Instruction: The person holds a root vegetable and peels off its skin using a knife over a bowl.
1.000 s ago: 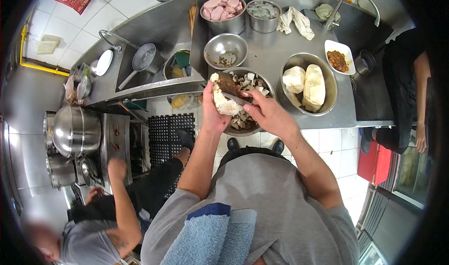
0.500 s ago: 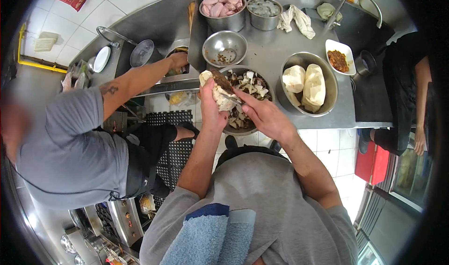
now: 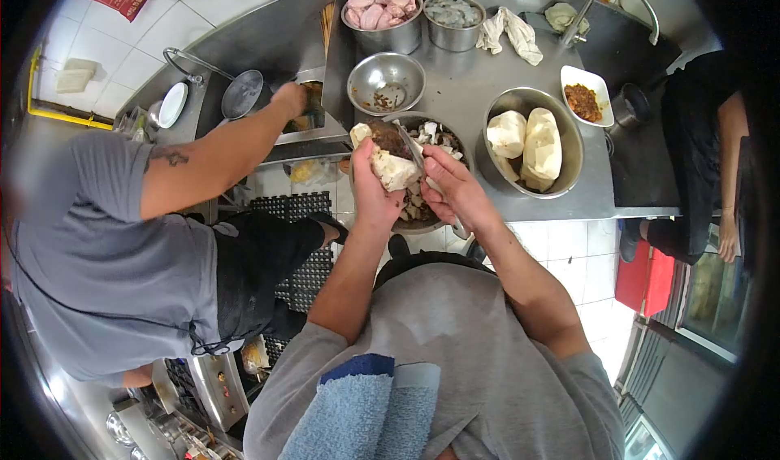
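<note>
A partly peeled root, white with brown skin left on top [image 3: 394, 170], is gripped by my left hand [image 3: 374, 192] from its left side. My right hand [image 3: 457, 190] is closed round the handle of a knife [image 3: 409, 145], whose blade lies against the root's right side. Beneath both hands a metal bowl of brown and white peelings [image 3: 418, 210] is partly hidden. To the right, a larger metal bowl [image 3: 578, 147] holds peeled white pieces [image 3: 542, 149].
Behind stand a small metal bowl [image 3: 387, 84], a pot of pink meat [image 3: 382, 10], a pot of greyish pieces [image 3: 455, 13] and a cloth [image 3: 510, 35]. A white dish [image 3: 587, 96] is at right. A co-worker [image 3: 122, 240] reaches into the left sink; another person [image 3: 703, 159] stands right.
The co-worker on the left came up to the sink and now reaches into it. My right hand has turned, and the knife blade now points up and away along the root.
</note>
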`<act>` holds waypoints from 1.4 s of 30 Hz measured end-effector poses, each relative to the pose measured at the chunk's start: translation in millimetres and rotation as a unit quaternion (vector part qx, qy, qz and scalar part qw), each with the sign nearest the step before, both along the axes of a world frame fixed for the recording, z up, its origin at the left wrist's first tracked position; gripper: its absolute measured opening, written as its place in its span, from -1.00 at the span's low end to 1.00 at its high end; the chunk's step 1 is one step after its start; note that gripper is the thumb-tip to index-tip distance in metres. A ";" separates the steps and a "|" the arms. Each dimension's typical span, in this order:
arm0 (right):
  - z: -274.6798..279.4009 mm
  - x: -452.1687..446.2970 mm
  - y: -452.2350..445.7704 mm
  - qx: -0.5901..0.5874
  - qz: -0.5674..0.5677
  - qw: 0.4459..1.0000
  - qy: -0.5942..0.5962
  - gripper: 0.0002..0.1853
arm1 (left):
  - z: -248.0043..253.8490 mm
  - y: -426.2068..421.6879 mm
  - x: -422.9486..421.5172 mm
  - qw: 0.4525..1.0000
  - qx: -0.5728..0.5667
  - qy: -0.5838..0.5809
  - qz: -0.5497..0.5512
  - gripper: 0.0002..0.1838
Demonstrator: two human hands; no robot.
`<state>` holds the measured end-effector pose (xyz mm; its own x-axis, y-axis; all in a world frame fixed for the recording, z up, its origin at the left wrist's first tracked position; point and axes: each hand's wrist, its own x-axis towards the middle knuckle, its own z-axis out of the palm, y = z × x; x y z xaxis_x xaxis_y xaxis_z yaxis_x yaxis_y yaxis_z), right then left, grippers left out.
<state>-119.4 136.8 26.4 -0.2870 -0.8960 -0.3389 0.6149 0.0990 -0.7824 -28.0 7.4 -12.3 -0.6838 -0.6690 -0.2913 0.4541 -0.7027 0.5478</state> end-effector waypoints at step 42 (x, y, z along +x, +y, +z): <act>0.1 -4.7 -22.1 0.062 0.044 0.997 -0.020 -0.65 | -4.3 -1.5 10.9 0.992 -0.036 -0.026 0.117 -0.59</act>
<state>-124.2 114.7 26.5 -0.1933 -0.8674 -0.4585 0.6298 0.2486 -0.7359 -17.0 5.9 -16.6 -0.4930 -0.8274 -0.2690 0.5691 -0.5406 0.6196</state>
